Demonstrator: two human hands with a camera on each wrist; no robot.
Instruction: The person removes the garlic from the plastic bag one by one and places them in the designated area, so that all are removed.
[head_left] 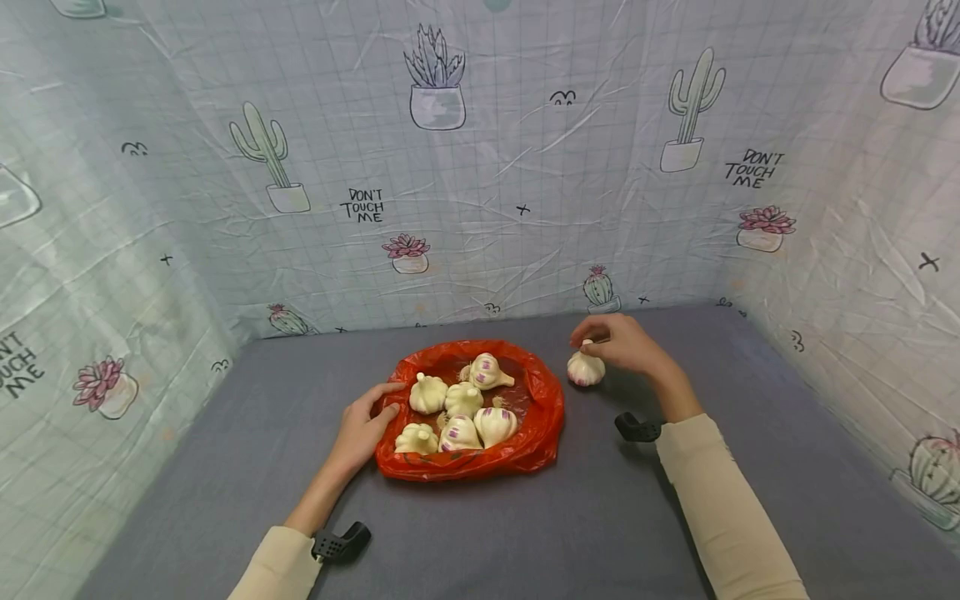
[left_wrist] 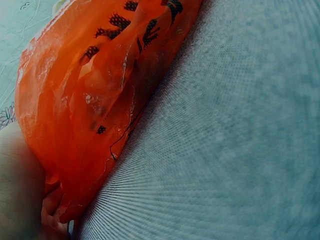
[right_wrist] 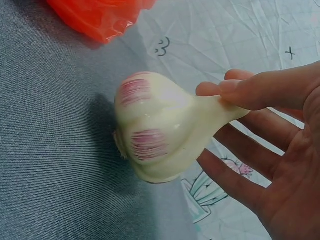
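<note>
A red plastic bag [head_left: 546, 398] with its rim rolled open holds several garlic bulbs [head_left: 427, 393], some with purple streaks. My left hand [head_left: 362, 429] grips the bag's left edge, thumb and fingers at the rim. From the left wrist, the bag's printed side [left_wrist: 75, 110] bulges beside the hand, and most of the fingers are hidden. To the right of the bag, my right hand [head_left: 621, 342] pinches a single garlic bulb [right_wrist: 155, 125] by its stem between thumb and fingertips. That bulb hangs root end down, close over the table, with purple streaks on its side.
A grey cloth covers the table [head_left: 465, 542]. Behind and at both sides stands a pale curtain [head_left: 480, 167] printed with cacti and lettering. Black wrist mounts [head_left: 341, 543] sit on both forearms, close above the table.
</note>
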